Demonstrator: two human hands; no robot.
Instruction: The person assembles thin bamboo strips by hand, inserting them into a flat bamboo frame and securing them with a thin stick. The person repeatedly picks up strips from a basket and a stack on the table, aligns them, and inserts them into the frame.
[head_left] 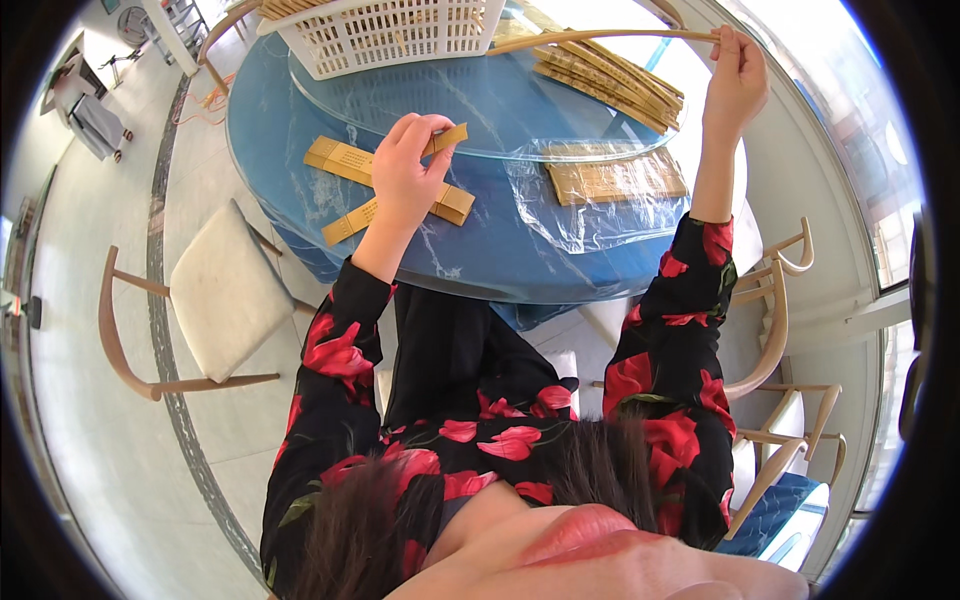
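Note:
My left hand (pixel 408 165) is closed over the table, pinching a small folded piece of tan card (pixel 446 138) between thumb and fingers. Beneath and beside that hand lie tan printed paper sleeves (pixel 338 158), crossing one another. Raised at the right, my right hand (pixel 738 82) pinches the end of a long, thin tan strip (pixel 610 35). The strip bows slightly and runs leftward to the white basket's corner. Under it sits a pile of long brown, patterned sticks (pixel 615 85). Nearest my right forearm is a flat stack of tan card pieces (pixel 615 178) with clear plastic film around it.
A white slotted plastic basket (pixel 400 42) holding more tan sticks stands at the table's far side. The round table has a blue marbled top (pixel 470 255) and a raised glass turntable. Wooden chairs (pixel 225 290) stand around it. Another person (pixel 90 115) is at the far left.

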